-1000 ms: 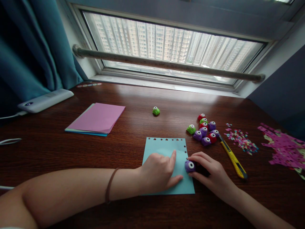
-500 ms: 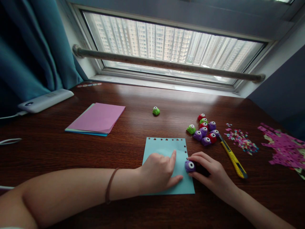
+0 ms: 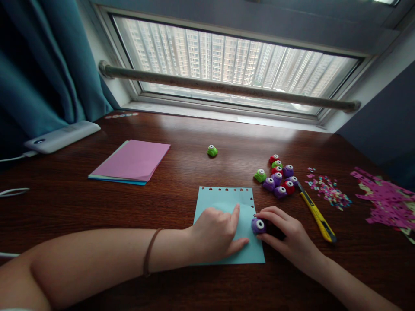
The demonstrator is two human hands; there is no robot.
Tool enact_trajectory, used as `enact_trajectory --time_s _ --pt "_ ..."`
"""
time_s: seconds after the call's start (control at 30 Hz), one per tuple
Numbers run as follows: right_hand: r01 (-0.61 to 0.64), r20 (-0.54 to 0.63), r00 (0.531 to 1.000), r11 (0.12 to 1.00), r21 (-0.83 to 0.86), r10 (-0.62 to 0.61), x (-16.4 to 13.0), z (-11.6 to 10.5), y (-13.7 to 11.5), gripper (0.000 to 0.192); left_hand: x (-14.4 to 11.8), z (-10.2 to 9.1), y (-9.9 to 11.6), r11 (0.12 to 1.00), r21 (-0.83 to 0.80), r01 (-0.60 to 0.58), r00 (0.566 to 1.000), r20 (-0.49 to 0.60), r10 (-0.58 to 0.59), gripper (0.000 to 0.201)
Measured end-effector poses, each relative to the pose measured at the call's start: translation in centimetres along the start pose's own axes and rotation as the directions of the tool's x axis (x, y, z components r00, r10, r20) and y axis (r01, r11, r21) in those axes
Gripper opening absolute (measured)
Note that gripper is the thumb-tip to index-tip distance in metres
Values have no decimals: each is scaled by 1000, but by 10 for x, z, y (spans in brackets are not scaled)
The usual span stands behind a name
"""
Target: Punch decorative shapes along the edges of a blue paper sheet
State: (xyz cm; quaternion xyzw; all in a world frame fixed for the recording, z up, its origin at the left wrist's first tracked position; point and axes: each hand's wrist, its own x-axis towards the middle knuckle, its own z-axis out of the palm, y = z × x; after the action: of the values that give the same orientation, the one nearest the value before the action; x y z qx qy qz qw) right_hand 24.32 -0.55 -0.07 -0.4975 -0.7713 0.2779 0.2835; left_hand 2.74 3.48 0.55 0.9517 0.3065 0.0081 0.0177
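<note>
**Punching along the paper's right edge**

Pressing down with my left hand (image 3: 215, 235), I keep the light blue paper sheet (image 3: 223, 203) flat on the wooden desk (image 3: 181, 172); the palm and loosely curled fingers lie on the sheet and grip nothing, with the forefinger stretched toward 12 o'clock. My right hand (image 3: 285, 237) sits at 3 o'clock from the left one, fingers closed around a small purple punch (image 3: 258, 225) that straddles the sheet's right edge, its white button facing up. A row of tiny cut-out shapes runs along the sheet's far edge and down the top of its right edge, ending just above the punch.

At 1 o'clock from my right hand lies a cluster of punches (image 3: 279, 177) in purple, red and green, touching one another. A lone green punch (image 3: 212, 150) sits well apart at 11 o'clock from them. A yellow utility knife (image 3: 316, 214) lies just right of my right hand, pointing toward 5 o'clock. Beyond it at 2 o'clock is scattered confetti (image 3: 329, 190), then pink paper scraps (image 3: 382, 198) by the desk's right edge. A stack of coloured paper (image 3: 131, 162), pink on top, rests at 10 o'clock from my left hand.
</note>
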Motion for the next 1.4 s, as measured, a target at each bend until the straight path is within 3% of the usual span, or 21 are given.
enact_trajectory --time_s 1.4 --pt "29 23 999 999 -15 -29 -1 0 7 29 1 3 -1 1000 -1 -1 1000 -21 1 69"
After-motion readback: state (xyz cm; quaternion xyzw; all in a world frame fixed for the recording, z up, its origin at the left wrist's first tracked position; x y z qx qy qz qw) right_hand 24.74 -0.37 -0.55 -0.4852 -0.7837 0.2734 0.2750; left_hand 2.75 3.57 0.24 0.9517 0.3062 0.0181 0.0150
